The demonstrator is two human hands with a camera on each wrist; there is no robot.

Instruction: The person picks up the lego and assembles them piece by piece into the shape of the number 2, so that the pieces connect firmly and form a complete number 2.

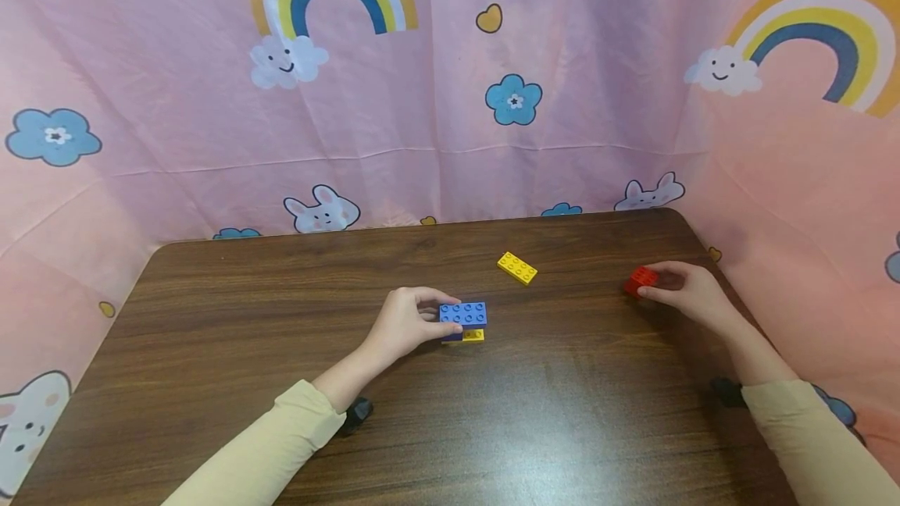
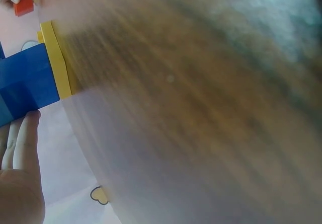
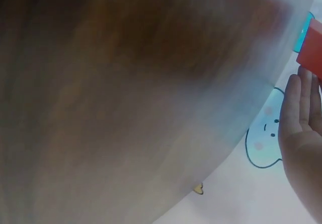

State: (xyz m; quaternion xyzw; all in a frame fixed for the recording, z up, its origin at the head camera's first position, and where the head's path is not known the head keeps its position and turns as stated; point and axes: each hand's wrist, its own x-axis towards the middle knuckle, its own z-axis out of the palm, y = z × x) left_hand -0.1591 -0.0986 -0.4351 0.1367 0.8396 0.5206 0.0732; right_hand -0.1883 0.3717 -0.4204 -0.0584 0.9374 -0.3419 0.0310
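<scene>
Near the middle of the table, the left hand [image 1: 409,324] grips a blue brick [image 1: 469,314] between thumb and fingers. Under it sit more blue and a yellow plate [image 1: 475,336]; in the left wrist view the blue part [image 2: 30,80] joins the yellow plate [image 2: 58,60]. At the table's right, the right hand [image 1: 692,297] pinches a red brick [image 1: 641,279] between thumb and fingers. The right wrist view has the red brick [image 3: 312,48] at its edge, above the fingers of the right hand [image 3: 304,128].
A yellow eight-stud brick [image 1: 517,268] lies on the brown wooden table [image 1: 562,397], between the two hands and farther back. A pink curtain [image 1: 464,178] with rainbows and rabbits hangs behind and beside the table.
</scene>
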